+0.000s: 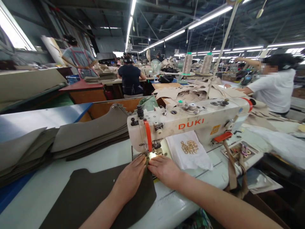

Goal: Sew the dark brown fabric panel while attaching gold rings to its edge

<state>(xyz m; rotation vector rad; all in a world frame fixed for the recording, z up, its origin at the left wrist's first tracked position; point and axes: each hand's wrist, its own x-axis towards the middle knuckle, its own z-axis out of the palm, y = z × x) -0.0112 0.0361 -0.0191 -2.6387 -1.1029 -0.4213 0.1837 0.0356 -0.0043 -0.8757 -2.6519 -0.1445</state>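
A dark olive-brown fabric panel [95, 194] lies on the machine bed, its far edge under the presser-foot area of a white sewing machine [171, 127] lettered DUKI. My left hand [130, 178] rests flat on this panel, fingers stretched toward the needle area, just left of it. Close on the other side, my right hand [165, 171] has its fingers pressed together at the panel's edge, the thumb low beside them. My fingertips partly hide the needle and the stitching spot, which a small lamp lights.
Stacked cut panels [90, 136] lie on the left. Behind my right hand, gold metal rings [190, 147] sit on a white cloth [176, 159]. A small parts tray [247, 156] and hanging straps [232, 171] are at the right. Co-workers sit or stand farther back.
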